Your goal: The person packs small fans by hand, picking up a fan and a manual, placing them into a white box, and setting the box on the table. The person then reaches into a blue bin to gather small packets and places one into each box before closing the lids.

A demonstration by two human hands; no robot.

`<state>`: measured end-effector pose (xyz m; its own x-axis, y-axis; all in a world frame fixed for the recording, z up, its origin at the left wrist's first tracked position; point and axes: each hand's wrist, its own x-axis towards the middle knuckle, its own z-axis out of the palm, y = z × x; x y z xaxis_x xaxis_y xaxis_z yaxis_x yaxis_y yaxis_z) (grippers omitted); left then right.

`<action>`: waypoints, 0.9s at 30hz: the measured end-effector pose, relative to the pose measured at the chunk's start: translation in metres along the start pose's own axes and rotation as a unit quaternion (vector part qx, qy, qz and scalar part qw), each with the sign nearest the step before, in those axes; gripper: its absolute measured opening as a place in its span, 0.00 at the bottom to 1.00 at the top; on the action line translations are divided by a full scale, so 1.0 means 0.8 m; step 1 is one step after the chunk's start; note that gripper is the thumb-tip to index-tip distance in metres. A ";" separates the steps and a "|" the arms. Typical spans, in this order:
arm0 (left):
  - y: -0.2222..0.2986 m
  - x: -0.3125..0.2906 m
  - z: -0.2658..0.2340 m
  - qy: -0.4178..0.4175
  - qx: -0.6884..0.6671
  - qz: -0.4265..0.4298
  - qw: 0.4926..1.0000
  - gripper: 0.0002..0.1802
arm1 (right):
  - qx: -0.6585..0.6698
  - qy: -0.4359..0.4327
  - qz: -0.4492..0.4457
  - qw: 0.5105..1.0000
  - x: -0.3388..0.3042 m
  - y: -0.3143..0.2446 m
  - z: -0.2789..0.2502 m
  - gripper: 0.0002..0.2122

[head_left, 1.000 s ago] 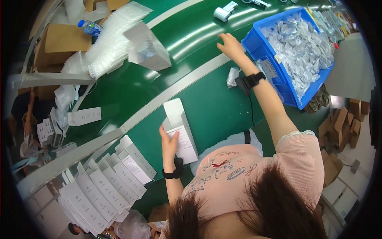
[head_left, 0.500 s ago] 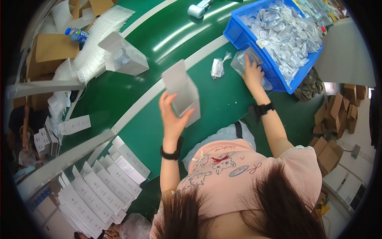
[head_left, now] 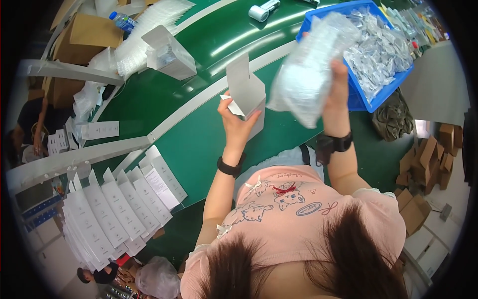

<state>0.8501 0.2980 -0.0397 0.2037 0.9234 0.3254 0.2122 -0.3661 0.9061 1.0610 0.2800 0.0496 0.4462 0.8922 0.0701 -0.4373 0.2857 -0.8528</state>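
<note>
My left hand (head_left: pixel 236 122) grips a white cardboard box (head_left: pixel 256 102) by its near side, with the top flaps standing up and the box's mouth open. In my right hand (head_left: pixel 338 84) is a bubble-wrapped package (head_left: pixel 308 72), raised off the table to the right of the box; the wrap blurs what is inside. The package hides part of the blue bin (head_left: pixel 366 102), which is heaped with small clear plastic packets (head_left: pixel 378 60). My right fingers curl round the package's far and right sides.
Another open white box (head_left: pixel 181 65) stands on the green table (head_left: pixel 184 164) beside stacked bubble wrap (head_left: pixel 144 37). Flat white cartons (head_left: pixel 114 212) stand in a row at lower left. A tape dispenser (head_left: pixel 264 11) lies at the back. A co-worker's arm (head_left: pixel 41 124) shows at far left.
My right hand has lifted the bubble-wrapped package from beside the blue bin, bringing it up toward the box. My left hand still holds the box, its opening now turned more upward.
</note>
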 end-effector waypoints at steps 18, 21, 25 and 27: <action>-0.016 -0.051 -0.009 0.056 0.015 0.122 0.991 0.45 | -0.535 -0.273 -0.096 0.794 -0.042 -0.011 0.088 0.20; -0.013 -0.063 0.001 -0.004 0.022 0.203 0.979 0.47 | -0.602 -0.323 -0.213 0.699 -0.045 -0.003 0.069 0.18; -0.028 -0.077 -0.021 0.047 -0.088 0.104 0.990 0.47 | -0.500 -0.353 -0.221 0.759 -0.024 0.032 0.013 0.19; -0.011 -0.081 -0.040 0.034 -0.064 0.079 0.994 0.43 | -0.513 -0.258 -0.185 0.797 0.005 0.060 -0.034 0.20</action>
<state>0.8042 0.2452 -0.0600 0.1589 0.8626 0.4803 0.0583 -0.4938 0.8676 1.0625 0.2876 -0.0052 -0.1012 0.9138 0.3935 0.6372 0.3632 -0.6797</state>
